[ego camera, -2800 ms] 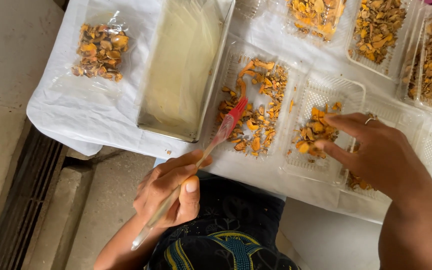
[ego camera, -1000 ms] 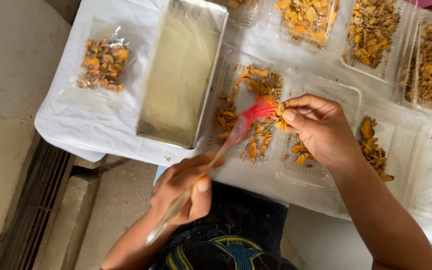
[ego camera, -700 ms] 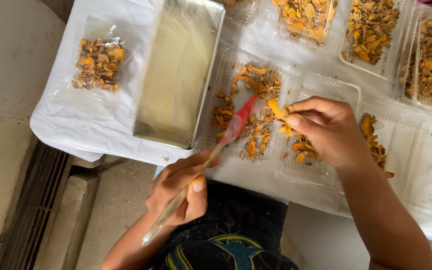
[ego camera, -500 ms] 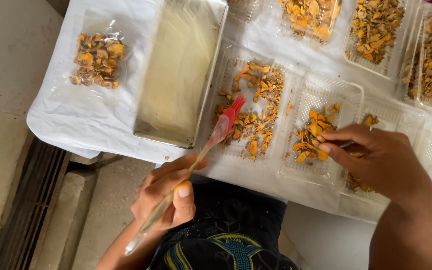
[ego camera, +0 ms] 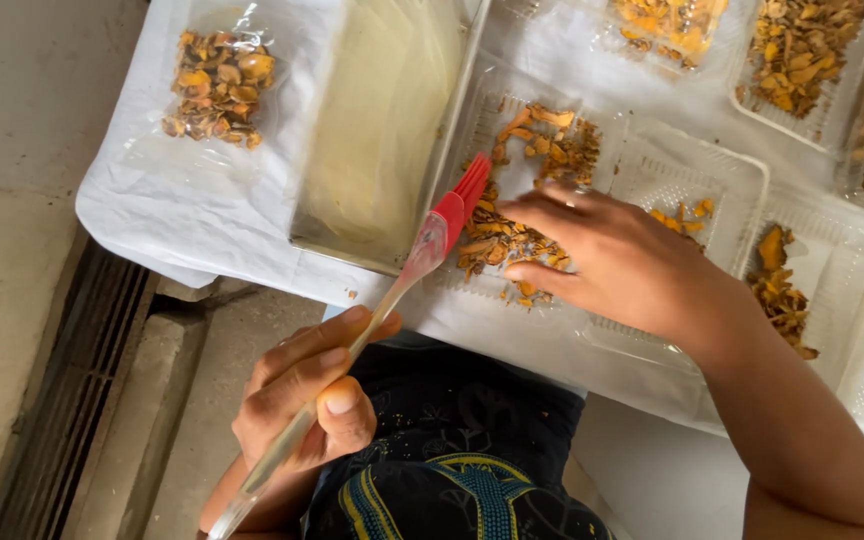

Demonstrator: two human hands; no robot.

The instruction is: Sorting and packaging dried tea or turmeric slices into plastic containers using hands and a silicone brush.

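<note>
My left hand [ego camera: 297, 400] grips the clear handle of a pastry brush [ego camera: 447, 215]. Its red bristles point up over the near-left corner of a clear plastic tray [ego camera: 472, 110] of orange-brown dried pieces [ego camera: 542, 145]. My right hand [ego camera: 632, 265] lies across the same tray from the right, fingers spread, with thumb and fingertips touching the pieces at the near edge. I cannot see any piece pinched between them. Brush head and right fingertips are a short gap apart.
A long metal tray [ego camera: 382, 130] with a pale lining sits left of the brush. A clear bag of dried pieces [ego camera: 214, 85] lies at far left on the white cloth [ego camera: 182, 220]. More plastic trays [ego camera: 802, 45] hold pieces at right. A floor grate [ego camera: 82, 380] runs below left.
My right hand has moved left, from the neighbouring tray back onto the tray by the brush. The brush head has stayed over that tray's corner.
</note>
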